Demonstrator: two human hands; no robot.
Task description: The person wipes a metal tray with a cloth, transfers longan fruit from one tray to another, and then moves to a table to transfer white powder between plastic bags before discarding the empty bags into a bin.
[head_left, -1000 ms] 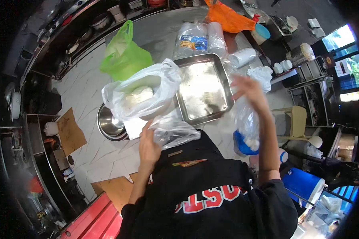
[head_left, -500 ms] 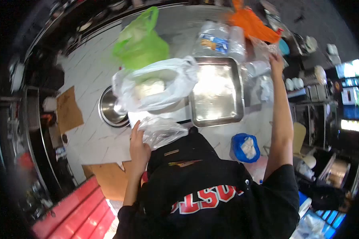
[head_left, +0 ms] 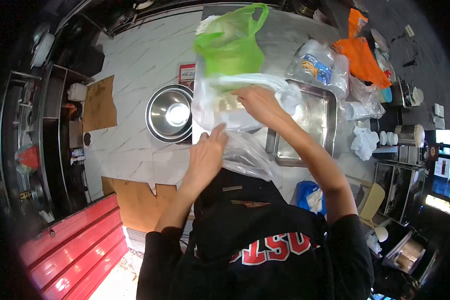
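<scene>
My left hand (head_left: 205, 156) is closed on the edge of a clear plastic bag (head_left: 247, 157), which lies crumpled at the table's near edge. My right hand (head_left: 261, 104) reaches over the mouth of a white plastic bag (head_left: 212, 107), fingers stretched to the left, with no object visible in them. The white bag's near side is smeared by motion, and its contents are mostly hidden. Right of it, a rectangular steel tray (head_left: 310, 135) lies partly under my right forearm. A green plastic bag (head_left: 235, 50) stands just behind the white one.
Nested steel bowls (head_left: 170, 114) sit at the left. At the back right are packaged plastic cups (head_left: 315, 65) and an orange bag (head_left: 362, 57). A crumpled white bag (head_left: 365, 142) lies right of the tray. A blue bag (head_left: 310, 195) is below, near my right elbow.
My right hand has moved left from the clear plastic packaging at the far right to above the white bag. My left hand stays at the clear bag. The view has shifted.
</scene>
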